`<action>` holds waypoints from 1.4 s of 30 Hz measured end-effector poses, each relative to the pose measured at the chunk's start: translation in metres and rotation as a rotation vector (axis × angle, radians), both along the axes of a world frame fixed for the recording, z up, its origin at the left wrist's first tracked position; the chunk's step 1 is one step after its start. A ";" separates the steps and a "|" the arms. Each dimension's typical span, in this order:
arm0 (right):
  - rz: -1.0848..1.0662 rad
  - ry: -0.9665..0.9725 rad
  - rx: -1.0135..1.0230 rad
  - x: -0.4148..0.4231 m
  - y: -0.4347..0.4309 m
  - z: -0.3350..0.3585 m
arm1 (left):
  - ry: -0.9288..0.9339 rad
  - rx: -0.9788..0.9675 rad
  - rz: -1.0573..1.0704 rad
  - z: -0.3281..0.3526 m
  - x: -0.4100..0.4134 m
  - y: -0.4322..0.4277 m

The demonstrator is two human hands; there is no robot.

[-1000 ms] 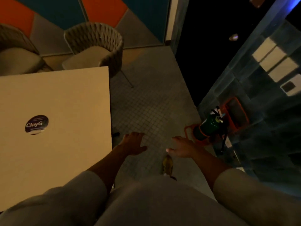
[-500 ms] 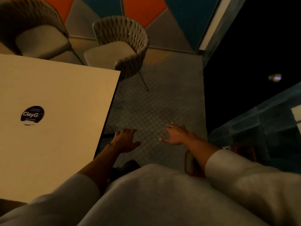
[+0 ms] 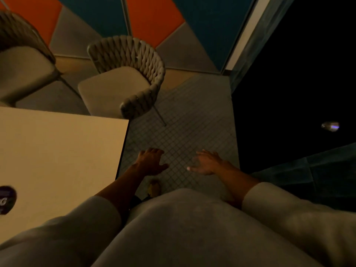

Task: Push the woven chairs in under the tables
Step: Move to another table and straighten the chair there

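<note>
A woven chair [image 3: 133,74] with a pale seat cushion stands at the far right corner of the light square table [image 3: 57,151], its seat pulled out from under the top. A second woven chair [image 3: 21,60] stands at the far left, partly cut off by the frame edge. My left hand [image 3: 151,160] hovers over the tiled floor just right of the table's edge, fingers spread and empty. My right hand [image 3: 206,163] is beside it, also spread and empty. Both hands are well short of the nearer chair.
A round dark sticker [image 3: 5,199] lies on the table near its left side. A wall of orange, teal and grey panels [image 3: 154,18] rises behind the chairs. A dark glass partition [image 3: 300,74] runs along the right. My shoe [image 3: 154,187] shows on the tiled floor.
The view has swung forward and left: the chairs now sit nearer and lower in frame, and the extinguisher stand at the right has dropped out of sight. Both hands stay spread and empty.
</note>
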State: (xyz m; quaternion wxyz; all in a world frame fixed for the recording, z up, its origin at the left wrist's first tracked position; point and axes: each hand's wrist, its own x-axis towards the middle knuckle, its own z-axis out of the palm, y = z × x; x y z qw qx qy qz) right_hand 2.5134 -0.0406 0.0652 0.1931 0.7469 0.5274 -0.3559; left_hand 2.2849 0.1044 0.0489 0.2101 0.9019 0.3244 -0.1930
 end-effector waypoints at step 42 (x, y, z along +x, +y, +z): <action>0.109 0.100 0.071 0.450 0.542 -0.016 | -0.034 -0.045 0.291 0.001 0.429 0.488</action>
